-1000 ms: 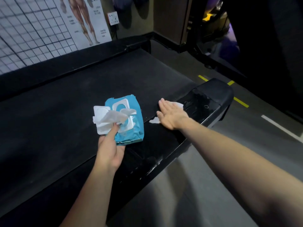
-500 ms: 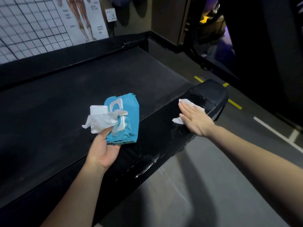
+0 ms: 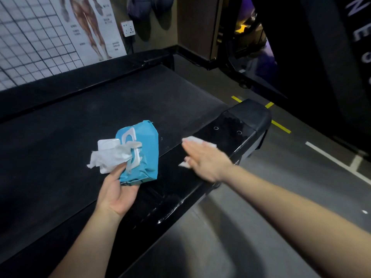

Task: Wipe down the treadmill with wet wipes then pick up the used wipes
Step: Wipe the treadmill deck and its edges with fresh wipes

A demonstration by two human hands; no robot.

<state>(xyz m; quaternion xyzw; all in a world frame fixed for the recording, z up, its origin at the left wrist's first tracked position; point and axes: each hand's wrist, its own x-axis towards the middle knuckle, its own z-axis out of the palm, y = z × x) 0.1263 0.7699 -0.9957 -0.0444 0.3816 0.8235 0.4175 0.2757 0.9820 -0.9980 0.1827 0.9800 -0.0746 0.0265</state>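
Fingers (image 3: pixel 197 152) of the right hand (image 3: pixel 208 163) lie flat, pressing a wipe (image 3: pixel 197 140) onto the treadmill (image 3: pixel 180 187) rail, grey floor (image 3: pixel 261 197) beside, while the left hand (image 3: pixel 118 192) grips a blue pack (image 3: pixel 145 153).

My right hand (image 3: pixel 206 163) has slid the wipe (image 3: pixel 200 140) back along the treadmill's side rail (image 3: pixel 220 135) — away from its end cap. My left hand (image 3: pixel 118 189) has tilted the wipe pack (image 3: pixel 144 149) up a little.
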